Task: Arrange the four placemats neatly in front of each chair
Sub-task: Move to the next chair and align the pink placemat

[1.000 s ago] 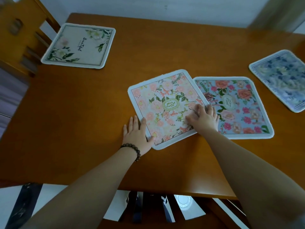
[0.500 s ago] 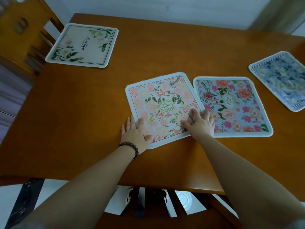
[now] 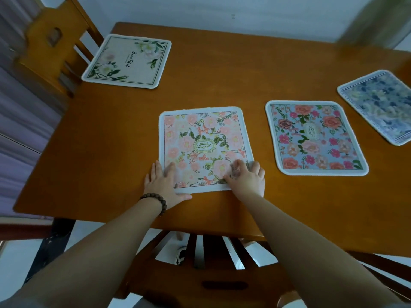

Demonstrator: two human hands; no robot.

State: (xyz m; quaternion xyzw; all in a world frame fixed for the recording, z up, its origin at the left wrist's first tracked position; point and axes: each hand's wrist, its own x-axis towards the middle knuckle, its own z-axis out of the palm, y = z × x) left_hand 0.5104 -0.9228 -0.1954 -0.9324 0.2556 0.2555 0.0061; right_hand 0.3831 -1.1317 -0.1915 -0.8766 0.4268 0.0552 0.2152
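A person's two hands rest on the near corners of a pink mat (image 3: 203, 147) lying square on a wooden counter (image 3: 222, 70), above a chair back (image 3: 213, 258) at the near edge. The left hand (image 3: 163, 186), beaded bracelet (image 3: 155, 202) at the wrist, lies flat with its grip spread over the near-left corner; the right hand (image 3: 246, 180) presses the near-right corner, fingers bent. A blue mat (image 3: 314, 137) lies just right, apart from it; a dark mat (image 3: 378, 105) sits tilted far right; a white mat (image 3: 127, 61) lies far left beside a chair (image 3: 51, 47).
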